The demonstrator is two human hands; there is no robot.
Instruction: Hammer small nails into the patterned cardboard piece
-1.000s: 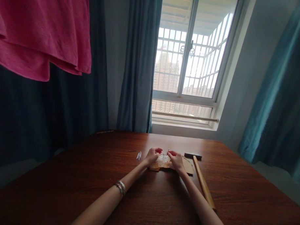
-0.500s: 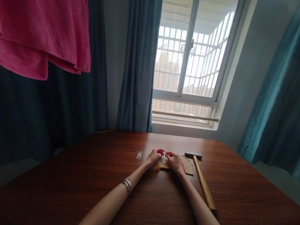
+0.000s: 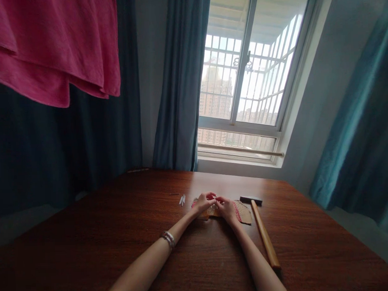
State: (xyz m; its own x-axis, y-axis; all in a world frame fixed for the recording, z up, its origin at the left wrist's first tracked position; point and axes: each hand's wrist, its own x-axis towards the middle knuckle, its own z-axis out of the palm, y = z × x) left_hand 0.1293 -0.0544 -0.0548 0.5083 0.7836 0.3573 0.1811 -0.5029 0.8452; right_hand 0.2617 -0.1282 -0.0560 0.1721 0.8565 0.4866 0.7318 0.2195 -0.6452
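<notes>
My left hand point(image 3: 206, 201) and my right hand point(image 3: 226, 209) meet over a tan, fan-shaped piece point(image 3: 245, 213) lying on the table. That piece has a pattern of small holes and a pink-red band, and looks like a folding fan. Both hands are closed in a pinch, fingertips almost touching each other above its middle. Whatever is between the fingertips is too small to name. My hands cover much of the fan's centre. Left of it lie several thin silvery rods point(image 3: 182, 200), perhaps nails, with one darker thin rod point(image 3: 174, 194) behind them.
A hammer point(image 3: 265, 234) with a wooden handle and dark head lies right of the fan, beside my right forearm. The brown wooden table point(image 3: 89, 246) reaches back toward a window point(image 3: 239, 67). A pink cloth point(image 3: 60, 48) hangs at upper left before dark curtains.
My fingertips have come closer together over the fan, and the left hand has tilted slightly inward. The whole view has shifted a little. The hammer and rods stay in place.
</notes>
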